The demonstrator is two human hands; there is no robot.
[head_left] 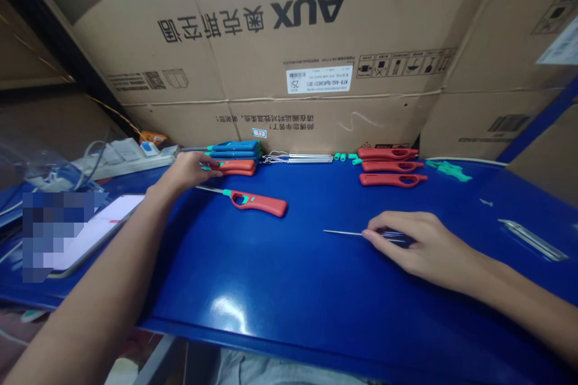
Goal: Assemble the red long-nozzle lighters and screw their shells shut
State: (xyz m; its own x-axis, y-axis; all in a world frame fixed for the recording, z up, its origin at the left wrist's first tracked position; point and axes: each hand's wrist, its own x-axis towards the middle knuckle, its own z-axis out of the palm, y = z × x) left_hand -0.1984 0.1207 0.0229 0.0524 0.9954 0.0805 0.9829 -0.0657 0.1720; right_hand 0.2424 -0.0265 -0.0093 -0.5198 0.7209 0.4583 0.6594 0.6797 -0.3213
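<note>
My left hand reaches the near end of a stack of orange and blue plastic lighter bodies. Its fingers hide that end, so any grip is hidden. My right hand is shut on a thin metal lighter rod, whose tip points left. A finished-looking orange utility lighter with a teal collar lies on the blue workbench between my hands. Three red lighter bodies lie side by side at the back right.
Bundled metal rods and small teal parts lie along the back edge. Teal pieces and a metal strip lie to the right. A tablet and power strip are at left, before cardboard boxes.
</note>
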